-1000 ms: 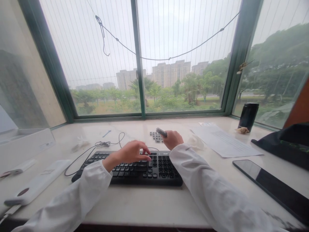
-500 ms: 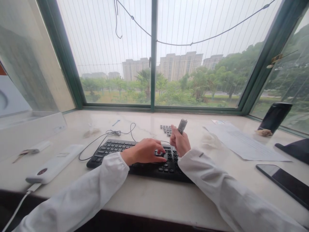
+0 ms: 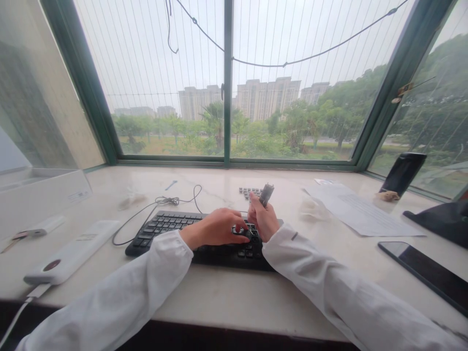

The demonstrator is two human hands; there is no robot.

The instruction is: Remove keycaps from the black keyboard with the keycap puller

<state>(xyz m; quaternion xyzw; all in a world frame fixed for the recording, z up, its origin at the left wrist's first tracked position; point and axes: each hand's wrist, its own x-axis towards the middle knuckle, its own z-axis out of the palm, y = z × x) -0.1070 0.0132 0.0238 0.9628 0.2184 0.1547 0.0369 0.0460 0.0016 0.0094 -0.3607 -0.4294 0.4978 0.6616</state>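
Note:
A black keyboard [image 3: 171, 222] lies on the pale sill, several of its right-hand keys without caps. My left hand [image 3: 215, 226] rests over the right part of the keyboard, thumb and forefinger apart above the keys. In my right hand [image 3: 265, 219] is a short grey metal tool [image 3: 267, 193], its blunt end sticking up from the fist; the lower end is hidden by the fingers, close to the bare key positions. Beyond that fist, loose keycaps [image 3: 244, 190] lie in rows.
The keyboard cable [image 3: 168, 200] coils behind it. At left are a white power bank [image 3: 73, 251], a white box [image 3: 47, 190] and a small white item [image 3: 47, 225]. At right lie a printed sheet [image 3: 354, 207], a phone [image 3: 420, 268] and crumpled plastic [image 3: 312, 210]; another dark phone-like device [image 3: 404, 170] leans upright.
The whole view has shifted, so things sit slightly further left. My right fist has come a little closer to my left hand, still gripping the tool. The left hand stays over the keys.

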